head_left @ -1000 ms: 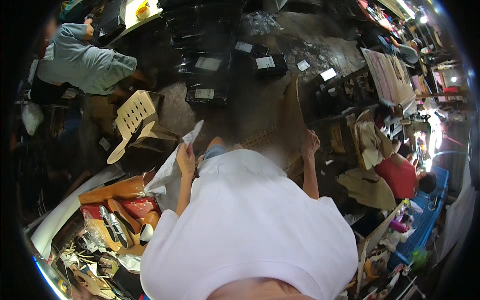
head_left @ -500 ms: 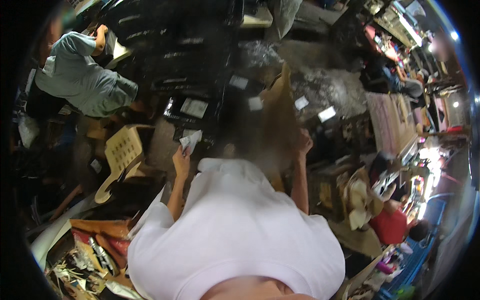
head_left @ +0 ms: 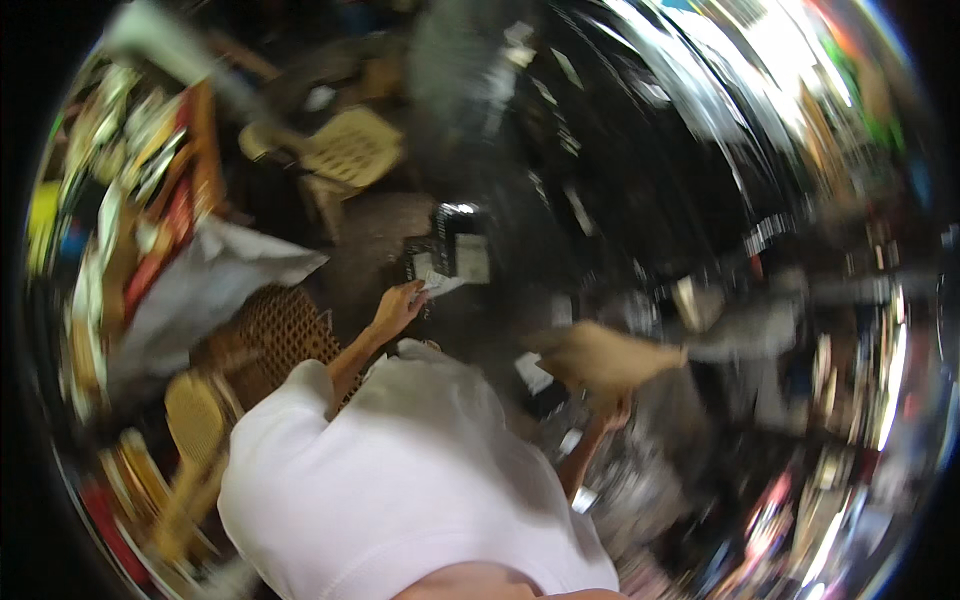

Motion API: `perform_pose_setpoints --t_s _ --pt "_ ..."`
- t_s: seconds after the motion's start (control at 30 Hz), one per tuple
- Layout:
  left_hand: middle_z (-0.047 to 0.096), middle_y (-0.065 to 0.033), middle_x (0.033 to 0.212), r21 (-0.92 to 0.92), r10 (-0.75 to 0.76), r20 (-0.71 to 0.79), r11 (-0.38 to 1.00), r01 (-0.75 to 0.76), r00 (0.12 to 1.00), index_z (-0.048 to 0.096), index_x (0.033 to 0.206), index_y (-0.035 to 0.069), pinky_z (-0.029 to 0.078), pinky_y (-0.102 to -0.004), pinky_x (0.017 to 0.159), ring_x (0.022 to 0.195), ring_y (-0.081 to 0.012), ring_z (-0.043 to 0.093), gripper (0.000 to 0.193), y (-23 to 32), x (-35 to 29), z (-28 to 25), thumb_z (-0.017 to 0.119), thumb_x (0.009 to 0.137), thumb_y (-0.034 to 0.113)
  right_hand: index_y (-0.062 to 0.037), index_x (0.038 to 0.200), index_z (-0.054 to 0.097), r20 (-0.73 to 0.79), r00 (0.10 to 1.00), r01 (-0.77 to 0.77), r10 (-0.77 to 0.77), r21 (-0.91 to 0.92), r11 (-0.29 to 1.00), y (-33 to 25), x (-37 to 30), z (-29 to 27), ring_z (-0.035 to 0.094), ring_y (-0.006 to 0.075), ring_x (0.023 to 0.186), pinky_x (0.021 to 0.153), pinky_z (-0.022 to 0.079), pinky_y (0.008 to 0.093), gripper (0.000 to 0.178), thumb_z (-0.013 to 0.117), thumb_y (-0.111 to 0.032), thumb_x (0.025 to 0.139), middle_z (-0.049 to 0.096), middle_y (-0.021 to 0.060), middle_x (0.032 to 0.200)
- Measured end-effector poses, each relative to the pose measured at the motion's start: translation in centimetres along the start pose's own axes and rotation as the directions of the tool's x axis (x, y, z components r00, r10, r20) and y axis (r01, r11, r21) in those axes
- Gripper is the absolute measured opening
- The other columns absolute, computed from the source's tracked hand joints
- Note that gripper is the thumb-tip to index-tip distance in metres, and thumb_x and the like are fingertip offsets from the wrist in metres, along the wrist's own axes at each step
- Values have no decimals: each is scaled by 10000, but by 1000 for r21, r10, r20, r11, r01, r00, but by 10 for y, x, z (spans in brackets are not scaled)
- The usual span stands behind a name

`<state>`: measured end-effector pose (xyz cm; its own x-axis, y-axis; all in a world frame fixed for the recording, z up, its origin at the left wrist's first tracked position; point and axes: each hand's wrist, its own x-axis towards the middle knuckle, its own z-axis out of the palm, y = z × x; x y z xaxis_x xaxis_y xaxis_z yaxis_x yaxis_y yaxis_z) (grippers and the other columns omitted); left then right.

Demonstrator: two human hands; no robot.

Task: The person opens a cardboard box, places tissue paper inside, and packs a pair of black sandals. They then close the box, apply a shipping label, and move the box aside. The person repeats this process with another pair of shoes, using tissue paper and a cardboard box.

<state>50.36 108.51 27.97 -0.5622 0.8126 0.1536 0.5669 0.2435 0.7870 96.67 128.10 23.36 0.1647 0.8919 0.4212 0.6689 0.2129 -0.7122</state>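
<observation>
The left hand [head_left: 398,305] is closed around the edge of a small white paper slip [head_left: 440,284], thin and flat, pinched between thumb and fingers out ahead of the body. The right hand [head_left: 615,412] sits lower and to the right, gripping the underside of a tan cardboard piece [head_left: 600,358], matte and roughly wedge-shaped; motion blur smears its edges, so how the fingers wrap cannot be told exactly. Both bare forearms come out of a white shirt [head_left: 400,480] of soft, smooth cloth that fills the near middle.

Just beyond the paper slip stands a dark box [head_left: 455,250] with pale rectangular labels on its face. To the left of the left arm lies a brown woven seat [head_left: 285,330] with an open lattice texture, and above that a crumpled pale sheet [head_left: 210,285]. Farther off, a beige plastic chair [head_left: 345,150] with a perforated back stands tilted. The right side is streaked by blur.
</observation>
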Motion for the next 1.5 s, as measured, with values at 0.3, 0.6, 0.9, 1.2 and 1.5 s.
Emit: perform_pose_setpoints --t_s 0.3,0.6,0.9,1.2,1.5 --pt "629 -207 826 138 -238 -300 947 289 924 534 1005 7 483 -416 637 749 -377 623 193 49 -125 10 609 859 109 -16 1078 659 925 299 37 233 -256 966 66 29 109 645 240 869 766 501 370 410 595 -351 850 677 161 987" --pt "614 -117 961 90 -260 -168 957 277 951 615 1022 65 497 -390 718 863 -335 615 228 50 -119 -38 620 795 47 -71 1344 454 929 -351 -119 -117 80 990 -124 -108 200 589 217 1058 852 506 345 674 754 -80 740 568 127 1247" --pt "633 -124 895 74 -172 -107 981 180 979 636 948 67 487 -408 719 844 -334 612 178 -19 -100 -184 589 779 99 12 1087 625 782 -486 -56 -390 417 907 -406 -194 225 593 136 959 861 465 280 300 693 10 795 662 48 1030" --pt "647 -173 891 -192 -320 -451 946 260 833 613 1003 -1 493 -371 704 804 -338 637 236 -72 -117 -322 667 809 122 32 1014 595 751 -331 -283 -572 499 819 -569 -289 246 575 141 847 771 454 288 192 584 -55 843 638 73 905" --pt "651 -163 852 -481 -566 -373 796 368 736 617 1009 3 477 -311 690 794 -208 640 213 -129 -83 -414 595 884 174 -24 887 587 688 -516 -492 -510 249 834 -675 -354 344 488 63 666 582 376 206 180 494 -165 824 571 -9 779"
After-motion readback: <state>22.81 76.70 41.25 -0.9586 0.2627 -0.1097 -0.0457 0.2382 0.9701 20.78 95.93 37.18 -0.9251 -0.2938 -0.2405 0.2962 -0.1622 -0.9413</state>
